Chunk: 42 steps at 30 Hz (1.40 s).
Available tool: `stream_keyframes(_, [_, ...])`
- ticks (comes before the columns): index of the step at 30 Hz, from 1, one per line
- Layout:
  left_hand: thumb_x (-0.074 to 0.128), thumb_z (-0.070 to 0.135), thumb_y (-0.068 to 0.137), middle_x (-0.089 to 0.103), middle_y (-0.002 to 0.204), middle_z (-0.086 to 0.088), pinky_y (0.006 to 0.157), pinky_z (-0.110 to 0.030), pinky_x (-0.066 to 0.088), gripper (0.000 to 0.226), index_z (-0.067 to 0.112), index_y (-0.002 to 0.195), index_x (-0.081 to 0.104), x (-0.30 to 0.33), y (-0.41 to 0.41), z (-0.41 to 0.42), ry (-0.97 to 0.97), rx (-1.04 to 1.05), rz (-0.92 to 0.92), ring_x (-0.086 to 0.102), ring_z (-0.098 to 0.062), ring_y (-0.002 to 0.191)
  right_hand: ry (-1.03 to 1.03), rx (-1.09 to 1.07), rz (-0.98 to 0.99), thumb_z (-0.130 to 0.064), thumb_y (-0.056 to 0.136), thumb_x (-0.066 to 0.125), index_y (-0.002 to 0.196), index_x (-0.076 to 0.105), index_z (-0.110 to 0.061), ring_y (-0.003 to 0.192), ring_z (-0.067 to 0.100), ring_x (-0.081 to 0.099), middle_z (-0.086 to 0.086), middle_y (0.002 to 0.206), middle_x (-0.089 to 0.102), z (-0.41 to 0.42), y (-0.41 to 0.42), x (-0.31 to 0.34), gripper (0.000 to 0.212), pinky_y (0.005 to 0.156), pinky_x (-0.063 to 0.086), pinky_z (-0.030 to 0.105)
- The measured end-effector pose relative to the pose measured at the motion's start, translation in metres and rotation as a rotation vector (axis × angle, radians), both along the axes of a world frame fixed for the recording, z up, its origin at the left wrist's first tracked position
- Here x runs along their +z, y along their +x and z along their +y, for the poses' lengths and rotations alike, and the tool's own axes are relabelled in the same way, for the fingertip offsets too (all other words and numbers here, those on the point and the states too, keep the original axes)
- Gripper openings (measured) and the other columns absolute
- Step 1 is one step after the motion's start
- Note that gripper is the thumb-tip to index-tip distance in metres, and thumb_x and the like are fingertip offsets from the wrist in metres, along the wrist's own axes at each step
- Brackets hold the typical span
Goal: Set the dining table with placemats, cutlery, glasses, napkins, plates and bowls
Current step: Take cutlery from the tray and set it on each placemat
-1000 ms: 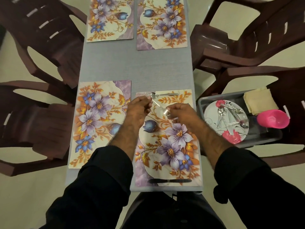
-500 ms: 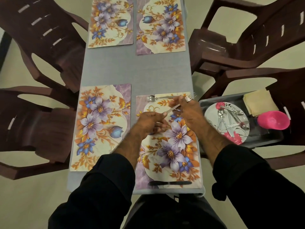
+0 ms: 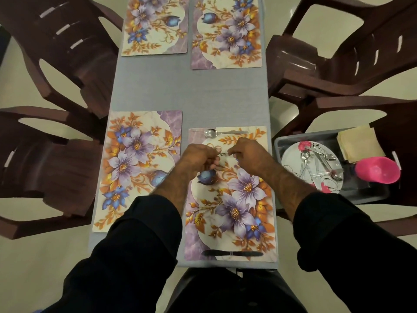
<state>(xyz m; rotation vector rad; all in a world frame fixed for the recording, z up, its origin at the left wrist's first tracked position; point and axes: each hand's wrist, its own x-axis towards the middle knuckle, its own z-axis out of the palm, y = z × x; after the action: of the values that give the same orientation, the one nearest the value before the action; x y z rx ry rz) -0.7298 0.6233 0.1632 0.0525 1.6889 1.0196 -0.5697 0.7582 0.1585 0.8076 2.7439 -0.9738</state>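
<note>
Four floral placemats lie on the grey table [image 3: 189,96]. Over the upper part of the near right placemat [image 3: 232,213], my left hand [image 3: 198,160] and my right hand [image 3: 248,157] meet, and both pinch a small metal fork [image 3: 223,154] between their fingertips; most of the fork is hidden by the fingers. A spoon [image 3: 223,132] lies across this mat's far edge. A dark knife [image 3: 232,253] lies across its near edge. The near left placemat [image 3: 140,168] is bare.
A grey tub [image 3: 279,143] sits on the chair at the right with a flowered plate [image 3: 291,159], loose cutlery [image 3: 320,163], a pink cup [image 3: 376,170] and beige napkins [image 3: 356,143]. Dark brown plastic chairs [image 3: 56,53] stand along both sides of the table. Two more placemats [image 3: 228,32] lie at the far end.
My right hand swung the fork out to the mat's right edge and brought it back to the middle. My left hand dropped away, then returned to the fork.
</note>
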Motion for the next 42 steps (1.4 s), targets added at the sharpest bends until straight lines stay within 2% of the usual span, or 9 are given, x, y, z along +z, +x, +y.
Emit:
stream_keyframes(3, [0.077, -0.002, 0.091, 0.072, 0.077, -0.021, 0.054, -0.026, 0.058, 0.012, -0.01, 0.1, 0.075, -0.007, -0.005, 0.004, 0.013, 0.015, 0.047, 0.067, -0.022, 0.059, -0.025, -0.085, 0.034, -0.011, 0.094, 0.074, 0.123, 0.076, -0.01, 0.108, 0.027, 0.064, 0.011, 0.118, 0.071, 0.003, 0.0, -0.004, 0.029, 0.095, 0.05, 0.031])
stream_keyframes(7, [0.076, -0.006, 0.091, 0.074, 0.072, -0.021, 0.053, -0.027, 0.059, 0.003, -0.006, 0.091, 0.074, -0.022, -0.017, 0.007, -0.045, 0.052, 0.178, 0.071, -0.022, 0.057, 0.037, -0.266, 0.036, -0.015, 0.088, 0.079, 0.103, 0.08, -0.011, 0.101, 0.026, 0.065, 0.008, 0.107, 0.072, 0.019, 0.015, -0.013, 0.015, 0.087, 0.054, 0.036])
stream_keyframes(10, [0.077, -0.004, 0.092, 0.075, 0.07, -0.017, 0.054, -0.028, 0.059, 0.005, -0.001, 0.088, 0.076, -0.031, -0.023, 0.015, -0.086, 0.052, 0.241, 0.072, -0.021, 0.058, 0.08, -0.314, 0.037, -0.02, 0.091, 0.077, 0.1, 0.081, -0.016, 0.102, 0.025, 0.064, 0.005, 0.107, 0.072, 0.028, 0.024, -0.023, 0.011, 0.089, 0.056, 0.039])
stream_keyframes(15, [0.084, 0.008, 0.09, 0.078, 0.073, -0.014, 0.07, -0.038, 0.067, 0.013, 0.008, 0.08, 0.077, -0.046, -0.024, 0.024, -0.136, 0.062, 0.329, 0.078, -0.028, 0.069, 0.055, -0.424, 0.025, -0.019, 0.098, 0.069, 0.106, 0.081, -0.014, 0.1, 0.023, 0.063, 0.007, 0.109, 0.072, 0.035, 0.019, -0.031, 0.015, 0.083, 0.045, 0.027])
stream_keyframes(25, [0.079, 0.014, 0.095, 0.078, 0.074, -0.013, 0.077, -0.042, 0.068, 0.017, 0.006, 0.081, 0.076, -0.05, -0.026, 0.03, -0.13, 0.21, 0.296, 0.078, -0.027, 0.071, 0.062, -0.533, 0.023, -0.03, 0.099, 0.07, 0.103, 0.076, -0.014, 0.092, 0.021, 0.066, 0.006, 0.103, 0.075, 0.04, 0.01, -0.039, 0.018, 0.081, 0.049, 0.027])
stream_keyframes(27, [0.079, 0.016, 0.096, 0.079, 0.075, -0.013, 0.075, -0.04, 0.068, 0.017, 0.005, 0.084, 0.076, -0.05, -0.025, 0.029, -0.109, 0.229, 0.272, 0.076, -0.025, 0.068, 0.079, -0.527, 0.02, -0.031, 0.099, 0.07, 0.102, 0.076, -0.014, 0.091, 0.022, 0.066, 0.006, 0.1, 0.075, 0.041, 0.008, -0.04, 0.018, 0.08, 0.051, 0.029])
stream_keyframes(31, [0.082, 0.024, 0.094, 0.078, 0.073, -0.01, 0.056, -0.027, 0.059, 0.022, 0.004, 0.089, 0.076, -0.045, -0.024, 0.017, -0.108, 0.261, 0.266, 0.071, -0.017, 0.06, 0.076, -0.539, 0.009, -0.03, 0.099, 0.07, 0.103, 0.075, -0.013, 0.092, 0.023, 0.069, 0.007, 0.099, 0.075, 0.038, 0.012, -0.035, 0.018, 0.084, 0.06, 0.037])
stream_keyframes(38, [0.079, 0.028, 0.096, 0.076, 0.074, -0.011, 0.056, -0.03, 0.057, 0.026, 0.005, 0.085, 0.073, -0.036, -0.01, -0.015, -0.087, 0.265, 0.387, 0.067, -0.019, 0.057, 0.071, -0.666, 0.003, -0.03, 0.099, 0.068, 0.094, 0.072, -0.017, 0.079, 0.019, 0.062, -0.002, 0.084, 0.067, 0.026, 0.08, -0.012, 0.015, 0.072, 0.041, 0.026])
stream_keyframes(42, [0.08, 0.035, 0.092, 0.077, 0.078, -0.007, 0.072, -0.038, 0.062, 0.025, 0.012, 0.081, 0.074, -0.028, 0.018, -0.015, -0.062, 0.2, 0.499, 0.075, -0.028, 0.075, 0.101, -0.717, -0.021, -0.028, 0.095, 0.07, 0.087, 0.074, -0.016, 0.08, 0.027, 0.064, 0.007, 0.085, 0.074, 0.017, 0.145, -0.003, 0.016, 0.072, 0.045, 0.03])
